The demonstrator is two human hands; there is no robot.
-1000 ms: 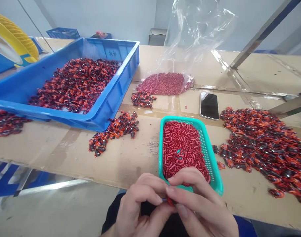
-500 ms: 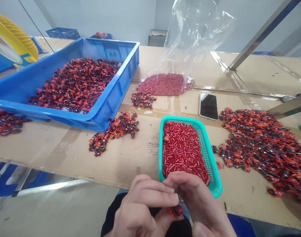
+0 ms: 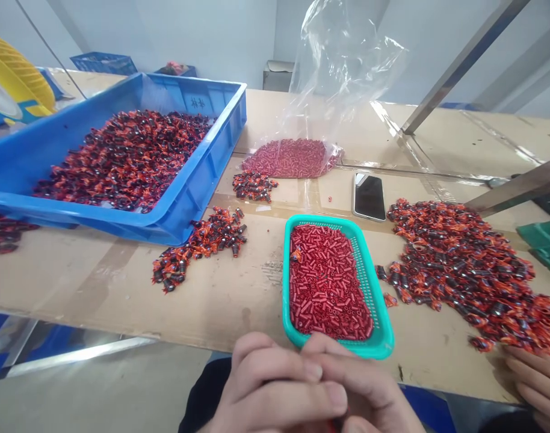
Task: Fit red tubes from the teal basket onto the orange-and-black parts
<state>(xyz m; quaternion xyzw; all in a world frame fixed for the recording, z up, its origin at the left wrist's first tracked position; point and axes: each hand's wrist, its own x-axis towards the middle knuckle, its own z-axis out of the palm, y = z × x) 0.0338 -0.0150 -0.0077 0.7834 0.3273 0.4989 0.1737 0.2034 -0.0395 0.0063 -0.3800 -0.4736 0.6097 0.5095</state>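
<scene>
My left hand [image 3: 275, 382] and my right hand [image 3: 363, 385] meet at the bottom centre, fingers curled closed against each other. Between the left fingertips and the right thumb shows a sliver of a small black-and-red part [image 3: 339, 423]; the hands hide most of it. Just beyond them stands a green plastic basket [image 3: 382, 313], full of short red tubes [image 3: 327, 279]. One orange-and-dark piece [image 3: 295, 255] lies on the tubes at the basket's left side. To its right spreads a large pile of black parts with orange-red wires [image 3: 455, 258].
A big blue crate [image 3: 212, 150] of similar parts stands left, with a small heap [image 3: 203, 243] before it. Behind the basket are a clear bag [image 3: 293, 157] of red tubes and a phone [image 3: 369, 197]. Another person's hand [image 3: 539, 382] rests by the right pile.
My hands have closed together, and the part seen plainly before is now mostly covered. Another person's hand has come into view at lower right. The view has shifted slightly right.
</scene>
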